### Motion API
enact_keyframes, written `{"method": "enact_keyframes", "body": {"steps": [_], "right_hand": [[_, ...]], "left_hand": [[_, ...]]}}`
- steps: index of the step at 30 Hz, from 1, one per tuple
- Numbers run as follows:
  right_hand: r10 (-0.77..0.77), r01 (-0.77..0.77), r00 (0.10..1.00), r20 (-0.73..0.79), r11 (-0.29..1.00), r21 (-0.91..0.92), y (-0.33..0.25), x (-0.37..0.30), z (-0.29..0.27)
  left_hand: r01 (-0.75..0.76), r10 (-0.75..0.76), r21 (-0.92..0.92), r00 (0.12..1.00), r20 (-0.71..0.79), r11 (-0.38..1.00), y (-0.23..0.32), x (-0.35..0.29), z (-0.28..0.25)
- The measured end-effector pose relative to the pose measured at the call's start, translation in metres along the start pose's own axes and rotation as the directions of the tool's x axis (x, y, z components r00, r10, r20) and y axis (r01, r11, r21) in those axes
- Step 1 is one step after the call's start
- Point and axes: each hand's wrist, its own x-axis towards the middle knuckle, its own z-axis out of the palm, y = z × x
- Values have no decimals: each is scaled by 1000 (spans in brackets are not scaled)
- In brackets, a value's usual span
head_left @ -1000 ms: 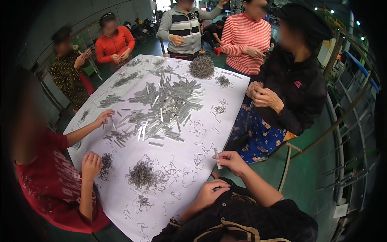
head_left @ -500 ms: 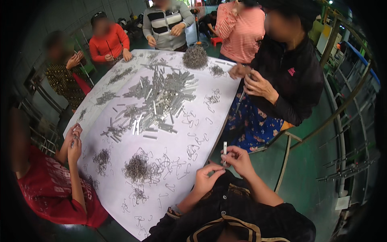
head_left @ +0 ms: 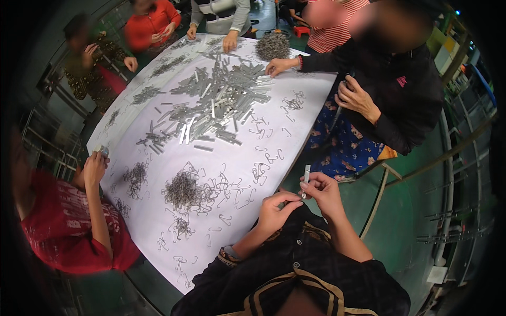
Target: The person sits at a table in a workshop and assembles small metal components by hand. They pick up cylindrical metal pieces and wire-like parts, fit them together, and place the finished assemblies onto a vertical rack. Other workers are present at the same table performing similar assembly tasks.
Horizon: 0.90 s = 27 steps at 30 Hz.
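Near the table's front right edge, my right hand (head_left: 323, 193) pinches a small flat metal strip (head_left: 307, 172) that stands nearly upright. Just left of it, my left hand (head_left: 276, 213) is closed, thumb and forefinger meeting at the strip's lower end. Whatever lies between those left fingertips is too small to make out. Beyond my hands, a dark tangle of wire hooks (head_left: 181, 188) lies on the white table cover (head_left: 247, 224), with loose hooks scattered around it. A large heap of grey metal strips (head_left: 211, 102) covers the middle of the table.
A rounded mound of hooks (head_left: 272, 46) sits at the far edge. To the right, a person in black (head_left: 387, 100) reaches toward the strips. On the left sits a person in red (head_left: 79, 231); others stand at the far side. A metal frame (head_left: 377, 203) stands right of me.
The view has shifted, so the table appears higher. The person on the right has stretched an arm to the heap, and one across the table reaches down. My hands keep nearly the same hold.
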Motion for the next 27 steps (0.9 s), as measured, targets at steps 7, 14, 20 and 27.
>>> {"method": "enact_keyframes", "body": {"steps": [7, 14, 20, 27], "right_hand": [[-30, 29, 998, -48, 999, -35, 9, -2, -3], [-274, 246, 955, -113, 946, -213, 29, -12, 3], [-400, 348, 916, -27, 827, -441, 21, -15, 0], [-458, 387, 889, -20, 772, -504, 20, -12, -11]], "left_hand": [[96, -97, -77, 995, 1, 992, -11, -1, 1], [204, -200, -136, 979, 44, 969, -17, -7, -6], [-26, 228, 620, 941, -248, 784, 1, 10, -97], [756, 7, 654, 654, -756, 31, -9, -10, -199]]}}
